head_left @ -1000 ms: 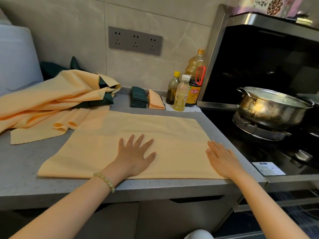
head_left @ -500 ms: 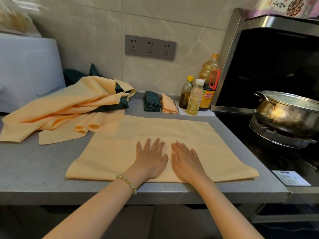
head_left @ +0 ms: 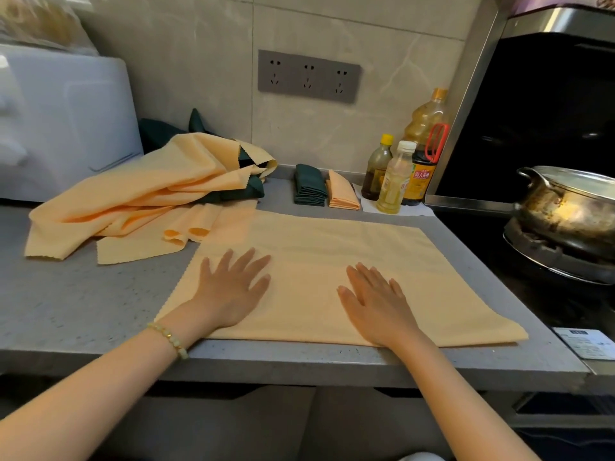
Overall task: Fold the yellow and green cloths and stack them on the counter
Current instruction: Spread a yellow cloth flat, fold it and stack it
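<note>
The yellow cloth [head_left: 332,247] lies flat and smooth on the desk [head_left: 83,301], its near edge just inside the desk's rim and its right corner near the stove [head_left: 552,257]. Bare desk opens to the left. The left hand [head_left: 229,287] and right hand [head_left: 376,301] press on the cloth, fingers [head_left: 224,264] straight, gripping nothing. The far-left cloth heap [head_left: 133,194] mostly buries its green pieces.

Cloths on the grey surface [head_left: 83,294].
The flat yellow cloth [head_left: 349,261] lies spread along the front edge. A rumpled yellow heap [head_left: 139,194] over a green cloth [head_left: 239,193] sits back left. The folded green stack [head_left: 309,189] and the folded yellow stack [head_left: 342,194] touch at the back edge.
</note>
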`<state>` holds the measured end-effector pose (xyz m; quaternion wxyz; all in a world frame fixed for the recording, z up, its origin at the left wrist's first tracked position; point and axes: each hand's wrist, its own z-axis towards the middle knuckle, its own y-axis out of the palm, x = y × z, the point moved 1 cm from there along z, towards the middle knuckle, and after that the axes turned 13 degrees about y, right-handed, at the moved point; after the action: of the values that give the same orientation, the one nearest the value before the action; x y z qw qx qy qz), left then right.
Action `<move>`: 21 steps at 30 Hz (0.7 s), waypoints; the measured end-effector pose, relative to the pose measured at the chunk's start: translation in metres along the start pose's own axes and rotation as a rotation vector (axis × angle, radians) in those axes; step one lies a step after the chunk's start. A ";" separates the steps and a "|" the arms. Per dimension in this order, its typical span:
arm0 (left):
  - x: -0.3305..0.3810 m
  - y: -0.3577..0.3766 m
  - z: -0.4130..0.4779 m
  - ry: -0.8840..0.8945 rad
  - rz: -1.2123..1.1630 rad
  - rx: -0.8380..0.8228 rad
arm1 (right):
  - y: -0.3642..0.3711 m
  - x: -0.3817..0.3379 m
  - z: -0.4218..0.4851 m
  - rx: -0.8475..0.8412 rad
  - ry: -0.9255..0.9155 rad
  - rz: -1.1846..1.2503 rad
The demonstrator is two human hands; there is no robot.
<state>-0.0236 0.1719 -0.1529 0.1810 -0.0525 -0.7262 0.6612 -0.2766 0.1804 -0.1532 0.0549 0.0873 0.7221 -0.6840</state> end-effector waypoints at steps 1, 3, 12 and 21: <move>0.001 -0.003 0.000 -0.031 0.005 -0.045 | 0.000 0.000 0.000 -0.001 0.004 0.002; 0.011 -0.007 0.005 -0.087 0.028 -0.131 | 0.000 -0.001 0.000 -0.002 0.011 0.002; 0.040 -0.021 0.120 0.098 0.035 0.105 | 0.001 -0.003 -0.004 0.004 0.012 0.034; 0.010 -0.031 0.191 0.014 0.166 0.209 | 0.000 -0.003 -0.001 0.013 0.024 0.057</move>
<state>-0.0918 -0.0087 -0.1319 0.1351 -0.0979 -0.6453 0.7455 -0.2738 0.1813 -0.1531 0.0651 0.1163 0.7155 -0.6858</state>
